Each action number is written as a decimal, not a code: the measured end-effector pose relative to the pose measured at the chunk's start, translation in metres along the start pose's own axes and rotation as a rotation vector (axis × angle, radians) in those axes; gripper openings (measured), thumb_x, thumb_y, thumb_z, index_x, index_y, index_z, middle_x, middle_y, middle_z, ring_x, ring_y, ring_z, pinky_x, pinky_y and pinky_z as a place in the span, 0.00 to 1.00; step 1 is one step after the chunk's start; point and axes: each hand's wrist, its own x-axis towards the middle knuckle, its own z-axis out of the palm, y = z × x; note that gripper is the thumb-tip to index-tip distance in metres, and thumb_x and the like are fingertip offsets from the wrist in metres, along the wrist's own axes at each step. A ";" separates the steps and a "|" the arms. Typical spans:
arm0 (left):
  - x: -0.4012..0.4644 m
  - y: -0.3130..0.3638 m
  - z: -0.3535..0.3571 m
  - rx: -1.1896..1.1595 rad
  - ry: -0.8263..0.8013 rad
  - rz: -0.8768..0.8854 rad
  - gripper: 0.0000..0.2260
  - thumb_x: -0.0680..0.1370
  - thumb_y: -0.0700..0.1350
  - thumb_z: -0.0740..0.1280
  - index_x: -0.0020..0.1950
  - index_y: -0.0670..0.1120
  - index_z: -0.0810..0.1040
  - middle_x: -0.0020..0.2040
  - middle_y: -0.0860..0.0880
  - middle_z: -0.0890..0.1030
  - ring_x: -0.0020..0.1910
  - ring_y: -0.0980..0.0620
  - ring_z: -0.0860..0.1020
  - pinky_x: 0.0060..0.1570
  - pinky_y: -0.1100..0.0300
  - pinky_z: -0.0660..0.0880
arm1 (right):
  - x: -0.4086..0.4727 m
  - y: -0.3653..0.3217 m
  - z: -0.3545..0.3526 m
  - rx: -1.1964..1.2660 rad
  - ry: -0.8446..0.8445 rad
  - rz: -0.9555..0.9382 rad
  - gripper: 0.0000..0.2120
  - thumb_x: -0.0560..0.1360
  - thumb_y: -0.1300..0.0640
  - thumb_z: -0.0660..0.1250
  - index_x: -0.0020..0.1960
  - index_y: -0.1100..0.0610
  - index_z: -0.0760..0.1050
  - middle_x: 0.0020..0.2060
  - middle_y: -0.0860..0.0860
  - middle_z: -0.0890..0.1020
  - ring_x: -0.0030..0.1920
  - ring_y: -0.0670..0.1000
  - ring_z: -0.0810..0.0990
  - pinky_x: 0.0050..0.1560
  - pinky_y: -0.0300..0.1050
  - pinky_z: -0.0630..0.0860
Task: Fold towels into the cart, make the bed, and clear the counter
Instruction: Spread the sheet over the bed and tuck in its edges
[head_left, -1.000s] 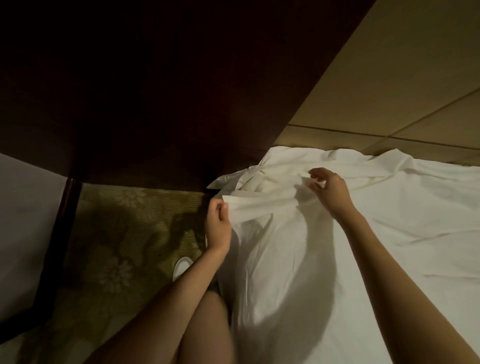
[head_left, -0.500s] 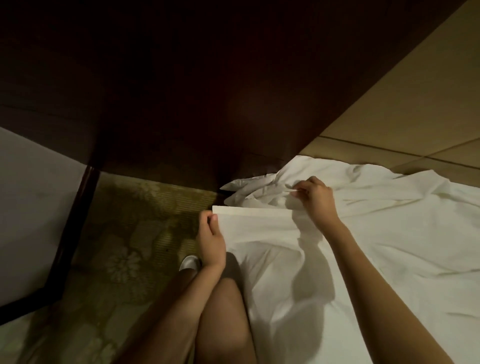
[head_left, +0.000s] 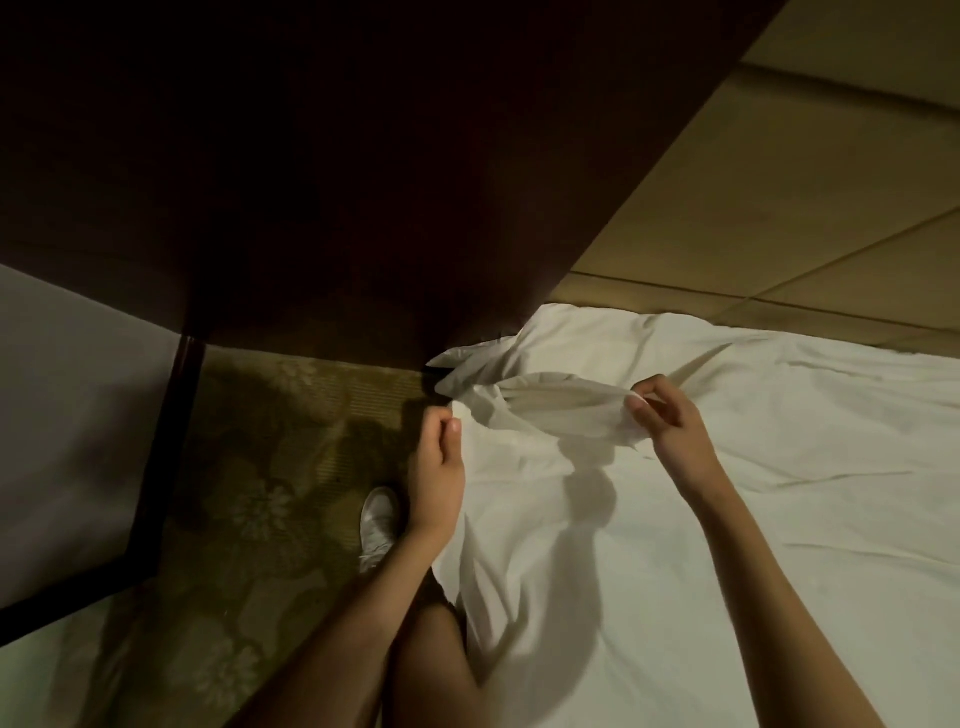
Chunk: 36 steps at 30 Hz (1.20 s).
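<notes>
A white bed sheet (head_left: 727, 493) covers the bed across the right half of the head view, bunched and wrinkled at the bed's top left corner. My left hand (head_left: 436, 473) pinches the sheet's edge at the side of the bed, thumb up. My right hand (head_left: 670, 431) grips a raised fold of the same sheet a little further right and holds it above the mattress. Between the two hands the lifted cloth hangs slack.
A dark wooden panel (head_left: 337, 182) stands right behind the bed corner. A tan padded headboard (head_left: 779, 182) runs along the bed's far side. Patterned carpet (head_left: 260, 493) and my white shoe (head_left: 378, 525) lie at the left, beside another white bed with a dark frame (head_left: 161, 467).
My right hand has lifted its fold of sheet and drawn it to the right, away from the left hand. The straight, taut edge seen half a second ago now hangs loose and crumpled.
</notes>
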 end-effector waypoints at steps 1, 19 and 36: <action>0.002 0.005 0.000 -0.011 -0.034 0.007 0.07 0.82 0.47 0.56 0.45 0.49 0.69 0.33 0.52 0.71 0.29 0.57 0.67 0.30 0.58 0.65 | -0.005 -0.006 -0.002 0.014 0.005 -0.012 0.07 0.79 0.64 0.61 0.42 0.59 0.70 0.35 0.56 0.75 0.38 0.52 0.71 0.35 0.37 0.66; 0.038 0.067 0.060 0.026 -0.667 0.060 0.05 0.82 0.36 0.56 0.45 0.41 0.67 0.50 0.51 0.74 0.46 0.68 0.72 0.48 0.73 0.67 | -0.042 -0.066 -0.081 -0.005 -0.087 -0.040 0.12 0.75 0.72 0.59 0.38 0.58 0.72 0.34 0.50 0.73 0.35 0.43 0.69 0.33 0.31 0.65; 0.008 0.089 0.008 -0.037 -0.523 0.041 0.05 0.81 0.36 0.58 0.47 0.37 0.71 0.42 0.40 0.73 0.41 0.53 0.72 0.43 0.65 0.68 | -0.012 -0.069 0.023 -0.498 -0.423 -0.110 0.11 0.71 0.56 0.73 0.50 0.61 0.81 0.42 0.53 0.82 0.42 0.47 0.76 0.43 0.36 0.69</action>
